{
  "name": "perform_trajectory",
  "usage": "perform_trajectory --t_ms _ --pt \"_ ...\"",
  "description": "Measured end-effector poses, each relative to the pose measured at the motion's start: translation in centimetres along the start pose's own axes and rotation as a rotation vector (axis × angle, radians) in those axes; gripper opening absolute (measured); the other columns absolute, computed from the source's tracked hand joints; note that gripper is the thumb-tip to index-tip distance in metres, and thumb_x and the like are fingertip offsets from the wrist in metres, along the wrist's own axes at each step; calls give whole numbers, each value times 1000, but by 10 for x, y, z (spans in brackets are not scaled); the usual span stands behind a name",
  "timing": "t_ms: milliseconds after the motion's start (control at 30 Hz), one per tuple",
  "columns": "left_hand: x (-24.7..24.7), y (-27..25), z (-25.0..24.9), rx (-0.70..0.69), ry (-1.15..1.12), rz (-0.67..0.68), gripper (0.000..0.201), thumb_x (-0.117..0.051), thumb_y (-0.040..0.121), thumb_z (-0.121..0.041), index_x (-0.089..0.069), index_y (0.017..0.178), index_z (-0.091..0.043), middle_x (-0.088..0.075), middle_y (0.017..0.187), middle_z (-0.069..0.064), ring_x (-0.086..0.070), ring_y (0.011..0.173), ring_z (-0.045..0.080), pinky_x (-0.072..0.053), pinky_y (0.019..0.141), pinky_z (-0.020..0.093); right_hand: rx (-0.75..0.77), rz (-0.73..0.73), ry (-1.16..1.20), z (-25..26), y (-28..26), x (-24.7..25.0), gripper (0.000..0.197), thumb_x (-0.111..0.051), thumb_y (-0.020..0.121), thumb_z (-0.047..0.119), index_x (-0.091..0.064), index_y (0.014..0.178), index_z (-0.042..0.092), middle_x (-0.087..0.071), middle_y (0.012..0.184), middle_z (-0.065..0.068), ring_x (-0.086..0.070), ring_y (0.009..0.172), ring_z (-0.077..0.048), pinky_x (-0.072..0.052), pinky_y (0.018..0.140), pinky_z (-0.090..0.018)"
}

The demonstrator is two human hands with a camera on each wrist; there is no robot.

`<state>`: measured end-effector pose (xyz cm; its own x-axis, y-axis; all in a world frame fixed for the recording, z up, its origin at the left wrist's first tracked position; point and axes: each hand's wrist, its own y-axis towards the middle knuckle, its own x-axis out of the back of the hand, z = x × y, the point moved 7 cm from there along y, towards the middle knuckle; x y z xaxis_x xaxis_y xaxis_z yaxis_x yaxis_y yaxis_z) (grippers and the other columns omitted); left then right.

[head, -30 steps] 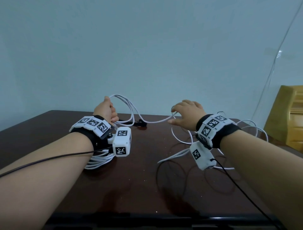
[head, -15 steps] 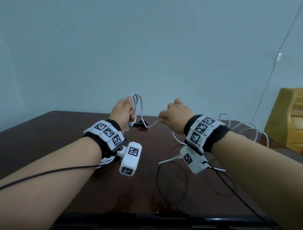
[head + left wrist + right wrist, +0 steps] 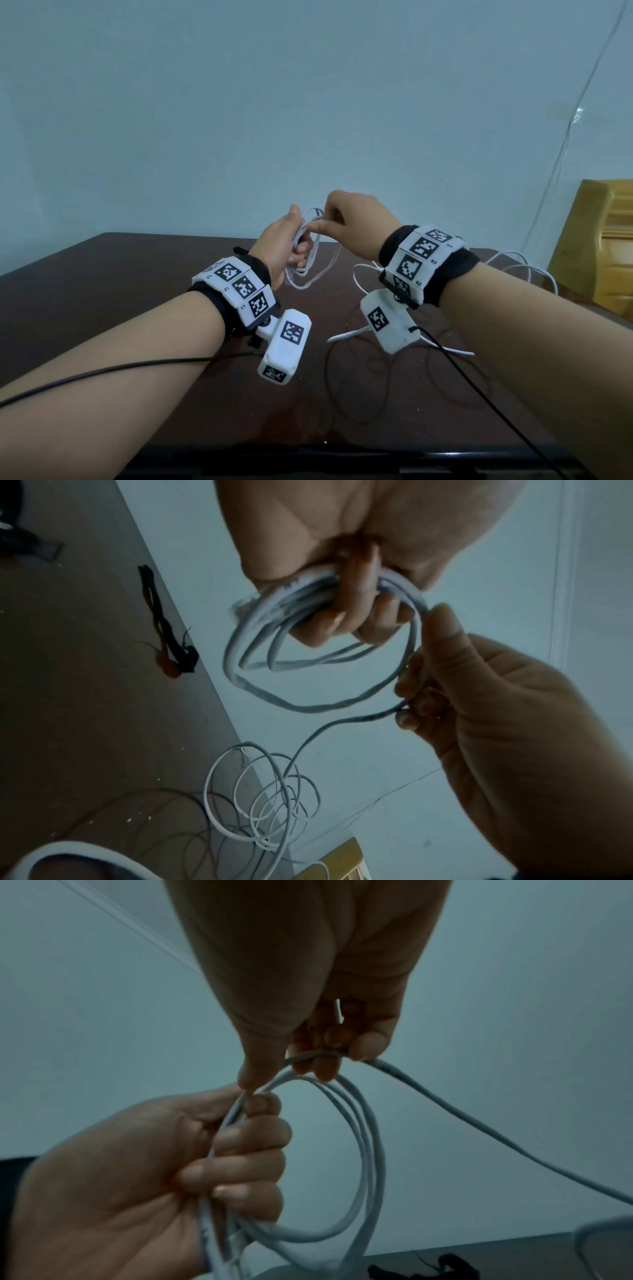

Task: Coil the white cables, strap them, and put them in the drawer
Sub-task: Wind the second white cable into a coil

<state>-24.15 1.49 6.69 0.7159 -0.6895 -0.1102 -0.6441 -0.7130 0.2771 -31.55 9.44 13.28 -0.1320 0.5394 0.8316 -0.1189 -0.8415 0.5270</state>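
Note:
My left hand [image 3: 291, 246] is raised above the table and grips a coil of white cable [image 3: 310, 274], its fingers [image 3: 342, 610] curled round several loops [image 3: 301, 708]. Right beside it, my right hand [image 3: 342, 219] pinches the same cable's free strand [image 3: 479, 1123] between thumb and fingertips [image 3: 363, 1047], close to the top of the coil [image 3: 363, 1150]. The rest of the white cable lies in loose loops on the table [image 3: 263, 804] and trails off to the right [image 3: 527, 270]. A black strap [image 3: 167, 631] lies on the table near its far edge. No drawer is in view.
The dark brown table [image 3: 137, 281] runs back to a pale wall. A yellow wooden piece of furniture [image 3: 596, 246] stands at the right. A thin wire [image 3: 548, 171] hangs down the wall. Black leads run from both wrist cameras along my forearms.
Both hands have risen and come together. The left hand lifted its coil higher and rightward; the right hand moved left, carrying the strand up to the coil.

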Motion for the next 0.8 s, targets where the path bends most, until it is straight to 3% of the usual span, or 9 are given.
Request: perform_trajectory --t_ms 67,167,233,300,333,400,533,667,800 --pt "-2 -1 1 35 -68 26 48 -31 99 -50 -38 67 -14 -28 44 -4 -18 31 6 -21 38 19 -6 -16 55 -8 0 0 36 -67 83 39 -51 100 13 -56 93 -3 -50 81 -18 -39 70 -28" --pt "-2 -1 0 62 -171 79 47 -51 90 -46 -32 57 -18 -25 39 -6 -17 28 4 -13 36 17 -49 38 94 -22 -2 -7 75 -78 71 32 -37 133 19 -45 127 -7 -48 110 -18 -39 88 -24" --pt "-3 -1 0 99 -239 130 47 -59 80 -44 -28 54 -20 -24 37 -7 -17 26 4 -10 37 18 -94 89 128 -29 -5 -13 84 -78 72 31 -30 141 25 -41 137 -6 -45 123 -17 -35 94 -23" --pt "-6 -4 0 133 -302 167 46 -60 77 -42 -27 52 -21 -23 36 -7 -16 26 4 -8 38 18 -139 164 245 -37 -6 -20 64 -73 78 32 -42 133 21 -52 129 -3 -53 110 -14 -40 85 -21" --pt "-6 -5 0 145 -325 170 46 -59 79 -41 -28 51 -21 -22 36 -7 -16 26 4 -8 38 18 -163 205 335 -39 -8 -24 47 -70 82 33 -51 122 17 -59 117 -4 -59 92 -14 -46 74 -22" --pt "-3 -4 2 164 -342 146 47 -52 89 -41 -32 53 -20 -23 36 -7 -16 25 3 -8 37 17 -195 225 430 -41 -9 -27 25 -61 88 35 -57 96 12 -64 93 -10 -54 61 -12 -46 55 -21" --pt "5 2 9 167 -312 38 31 -47 97 -38 -44 75 -15 -30 42 -8 -22 29 2 -18 33 14 -216 144 273 -45 -5 -26 32 -50 95 34 -54 67 18 -60 67 0 -51 54 -11 -44 57 -23" --pt "7 3 12 134 -274 7 24 -46 99 -32 -52 87 -12 -32 45 -8 -23 33 2 -21 36 14 -221 82 252 -44 -4 -26 34 -48 95 35 -57 68 16 -59 65 3 -53 57 -10 -42 56 -20" --pt "17 6 8 105 -254 -43 29 -43 100 -33 -46 78 -14 -28 40 -10 -19 31 2 -16 32 14 -208 88 288 -45 -10 -30 40 -51 91 48 -63 99 11 -68 87 -3 -58 69 -16 -49 72 -33"
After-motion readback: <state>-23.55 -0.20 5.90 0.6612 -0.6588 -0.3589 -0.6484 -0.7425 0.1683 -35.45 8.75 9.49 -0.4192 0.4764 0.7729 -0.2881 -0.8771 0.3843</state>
